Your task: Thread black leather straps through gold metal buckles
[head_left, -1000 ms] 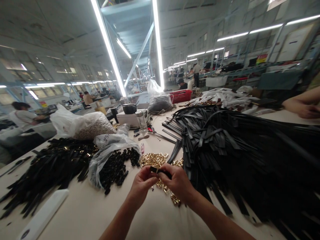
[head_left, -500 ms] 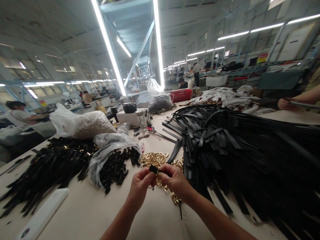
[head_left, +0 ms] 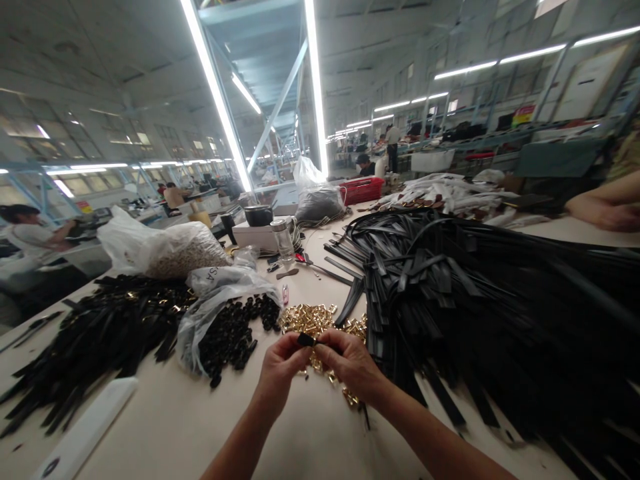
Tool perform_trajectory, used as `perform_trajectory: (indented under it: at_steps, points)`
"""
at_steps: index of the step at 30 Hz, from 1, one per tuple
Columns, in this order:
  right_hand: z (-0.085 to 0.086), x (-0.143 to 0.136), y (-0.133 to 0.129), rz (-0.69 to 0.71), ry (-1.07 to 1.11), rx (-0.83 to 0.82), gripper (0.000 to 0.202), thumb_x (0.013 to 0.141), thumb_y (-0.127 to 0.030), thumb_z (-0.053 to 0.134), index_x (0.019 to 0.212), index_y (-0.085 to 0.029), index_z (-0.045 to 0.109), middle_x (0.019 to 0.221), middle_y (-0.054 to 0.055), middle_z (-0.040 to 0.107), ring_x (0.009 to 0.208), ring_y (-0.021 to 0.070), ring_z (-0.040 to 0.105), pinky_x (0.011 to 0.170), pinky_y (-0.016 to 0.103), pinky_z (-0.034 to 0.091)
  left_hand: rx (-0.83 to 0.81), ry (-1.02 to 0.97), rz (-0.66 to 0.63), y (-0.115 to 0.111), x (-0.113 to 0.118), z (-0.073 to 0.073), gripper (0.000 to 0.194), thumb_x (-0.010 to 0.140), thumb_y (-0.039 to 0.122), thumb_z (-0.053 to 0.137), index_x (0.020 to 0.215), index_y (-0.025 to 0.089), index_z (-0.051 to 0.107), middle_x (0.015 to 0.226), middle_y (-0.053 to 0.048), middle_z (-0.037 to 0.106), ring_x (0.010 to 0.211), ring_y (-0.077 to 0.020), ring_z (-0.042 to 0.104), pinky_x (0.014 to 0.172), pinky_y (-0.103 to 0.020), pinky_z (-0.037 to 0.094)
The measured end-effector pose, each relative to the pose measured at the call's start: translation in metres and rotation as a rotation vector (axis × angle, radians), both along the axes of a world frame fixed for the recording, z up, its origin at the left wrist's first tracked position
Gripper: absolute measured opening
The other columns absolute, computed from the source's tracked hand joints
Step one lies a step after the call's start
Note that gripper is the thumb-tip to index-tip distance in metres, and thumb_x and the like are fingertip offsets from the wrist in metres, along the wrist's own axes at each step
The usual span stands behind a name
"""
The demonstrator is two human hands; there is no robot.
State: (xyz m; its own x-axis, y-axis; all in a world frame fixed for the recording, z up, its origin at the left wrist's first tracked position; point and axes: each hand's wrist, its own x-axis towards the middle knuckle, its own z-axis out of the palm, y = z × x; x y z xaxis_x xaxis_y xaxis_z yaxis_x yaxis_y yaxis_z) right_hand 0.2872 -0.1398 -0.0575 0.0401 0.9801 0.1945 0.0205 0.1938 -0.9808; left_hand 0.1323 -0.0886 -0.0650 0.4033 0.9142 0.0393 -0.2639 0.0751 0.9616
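Observation:
My left hand pinches the end of a black strap between thumb and fingers. My right hand is closed on the same strap from the other side, and a thin dark tail hangs below its wrist. A small gold glint shows on the strap between the two hands; its shape is too small to make out. Just beyond my fingers lies a pile of gold metal fittings, with several more scattered under my right hand. Small black loops spill from a plastic bag on the left.
Long black straps heap over the right side. Finished-looking strap pieces and a white bar lie left. Behind are a glass jar, a filled bag and a red basket. A co-worker's arm rests at right.
The strap end between my hands has tilted and looks flatter, while my hands hardly moved. The co-worker's hand at right shifted and the strap it held is no longer seen.

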Motion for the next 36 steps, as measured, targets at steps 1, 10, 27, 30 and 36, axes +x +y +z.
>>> perform_trajectory:
  at_steps: [1,10,27,30,36]
  points:
    - [0.001,0.000,0.000,-0.010,-0.010,-0.003,0.029,0.084,-0.043,0.062,0.076,-0.015,0.062,0.059,-0.003,0.053,0.053,0.0085,0.045,0.049,0.019,0.034,0.006,0.005,-0.009,-0.001,0.000,0.001,0.023,0.066,0.027,0.079,0.083,0.015,0.068,0.076,-0.002,0.067,0.065,-0.0118,0.054,0.060,-0.022,0.041]
    - [0.014,0.000,-0.004,-0.051,-0.209,0.024,0.020,0.085,-0.031,0.058,0.073,-0.016,0.064,0.063,-0.002,0.059,0.058,0.0100,0.051,0.055,0.020,0.038,0.032,0.039,0.004,-0.001,0.002,0.001,0.022,0.073,0.032,0.074,0.072,0.013,0.064,0.053,0.004,0.052,0.047,-0.0050,0.041,0.047,-0.018,0.032]
    - [0.023,0.020,-0.009,0.037,-0.368,-0.102,0.013,0.079,-0.021,0.051,0.071,-0.016,0.060,0.060,-0.004,0.051,0.054,0.0086,0.043,0.050,0.020,0.031,-0.310,-0.128,-0.019,0.009,-0.004,0.009,0.027,0.061,0.024,0.084,0.078,0.011,0.067,0.071,0.000,0.061,0.054,-0.0033,0.050,0.049,-0.012,0.040]
    - [0.020,0.017,-0.009,0.033,-0.375,-0.088,0.013,0.079,-0.019,0.050,0.073,-0.016,0.060,0.061,-0.004,0.053,0.055,0.0089,0.045,0.052,0.020,0.032,-0.332,-0.132,-0.063,0.006,-0.002,0.008,0.027,0.061,0.022,0.084,0.080,0.010,0.068,0.068,0.000,0.060,0.052,-0.0025,0.048,0.048,-0.012,0.040]
    - [0.020,0.013,-0.010,0.034,-0.383,-0.089,0.013,0.079,-0.020,0.051,0.072,-0.015,0.061,0.061,-0.004,0.053,0.057,0.0091,0.045,0.052,0.019,0.033,-0.407,-0.162,-0.122,0.001,0.003,0.006,0.028,0.060,0.020,0.085,0.077,0.011,0.066,0.058,0.004,0.054,0.045,-0.0011,0.042,0.043,-0.012,0.034]
